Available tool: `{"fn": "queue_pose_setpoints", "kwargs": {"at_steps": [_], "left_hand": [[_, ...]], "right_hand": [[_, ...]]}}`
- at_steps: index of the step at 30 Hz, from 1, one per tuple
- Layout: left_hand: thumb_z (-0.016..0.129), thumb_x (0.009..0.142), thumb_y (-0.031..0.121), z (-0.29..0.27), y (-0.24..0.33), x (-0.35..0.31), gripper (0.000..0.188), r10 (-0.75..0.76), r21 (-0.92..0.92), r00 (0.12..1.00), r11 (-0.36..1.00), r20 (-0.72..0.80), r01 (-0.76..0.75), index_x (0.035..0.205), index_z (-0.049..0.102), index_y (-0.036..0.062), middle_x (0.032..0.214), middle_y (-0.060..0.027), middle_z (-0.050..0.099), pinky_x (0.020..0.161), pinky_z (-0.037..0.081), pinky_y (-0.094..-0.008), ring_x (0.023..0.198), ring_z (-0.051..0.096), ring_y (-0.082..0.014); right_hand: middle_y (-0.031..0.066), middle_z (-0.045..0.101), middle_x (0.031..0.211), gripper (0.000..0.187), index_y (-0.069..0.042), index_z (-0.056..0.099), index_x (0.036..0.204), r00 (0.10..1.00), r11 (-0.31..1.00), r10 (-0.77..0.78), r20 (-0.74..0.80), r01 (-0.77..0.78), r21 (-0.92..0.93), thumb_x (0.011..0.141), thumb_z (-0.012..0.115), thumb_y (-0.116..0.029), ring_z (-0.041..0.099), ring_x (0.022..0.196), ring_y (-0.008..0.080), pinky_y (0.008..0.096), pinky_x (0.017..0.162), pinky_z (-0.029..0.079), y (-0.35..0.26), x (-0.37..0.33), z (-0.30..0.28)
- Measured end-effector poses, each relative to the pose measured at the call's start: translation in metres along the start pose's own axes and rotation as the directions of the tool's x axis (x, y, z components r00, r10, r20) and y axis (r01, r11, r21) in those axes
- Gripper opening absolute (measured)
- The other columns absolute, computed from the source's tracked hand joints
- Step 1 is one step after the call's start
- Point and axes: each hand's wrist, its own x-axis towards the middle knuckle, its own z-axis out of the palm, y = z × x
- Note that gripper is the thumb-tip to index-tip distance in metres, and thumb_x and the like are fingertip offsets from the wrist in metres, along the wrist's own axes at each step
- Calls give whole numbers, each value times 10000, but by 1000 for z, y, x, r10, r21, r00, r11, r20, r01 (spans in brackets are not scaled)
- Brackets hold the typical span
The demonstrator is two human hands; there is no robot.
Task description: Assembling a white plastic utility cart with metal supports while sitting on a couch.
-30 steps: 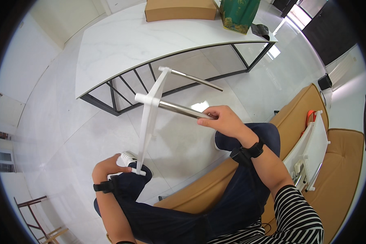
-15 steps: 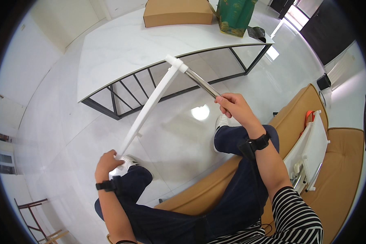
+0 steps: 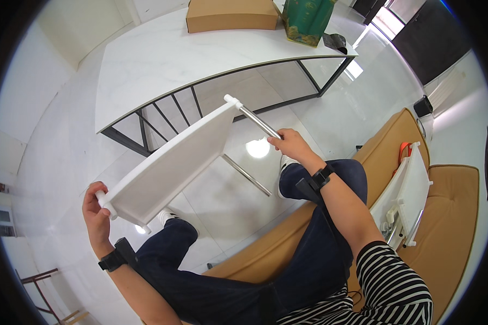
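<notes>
the left grip pinches the corner tube at near left; the panel lies just right of it, tilted, long axis running far right, nearer this grip; the near pole juts right, untouched; the far pole runs into the right grip, closed round it, apart from the panel.

Smooth plastic-looking panel, shiny metal tubes, glossy tiled floor, matt cardboard box
</notes>
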Motion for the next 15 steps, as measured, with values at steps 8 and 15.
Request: {"fn": "queue_pose_setpoints", "kwargs": {"at_steps": [8, 15], "left_hand": [[598, 888, 62, 23, -8, 9, 96, -76, -282, 971, 959, -229, 8, 834, 524, 36, 760, -20, 476, 665, 408, -247, 713, 460, -111], [571, 919, 128, 48, -7, 16, 137, -174, -674, 944, 736, -281, -65, 817, 511, 60, 680, -5, 433, 612, 397, -273, 643, 428, -116]], "right_hand": [[131, 650, 718, 400, 12, 647, 875, 999, 998, -25, 32, 27, -52, 836, 604, -384, 624, 657, 252, 364, 627, 475, 8, 8, 13], [177, 635, 960, 451, 1, 573, 1094, 967, 907, -175, -183, 86, -413, 829, 608, -362, 614, 878, 339, 424, 745, 483, 22, 14, 28]]}}
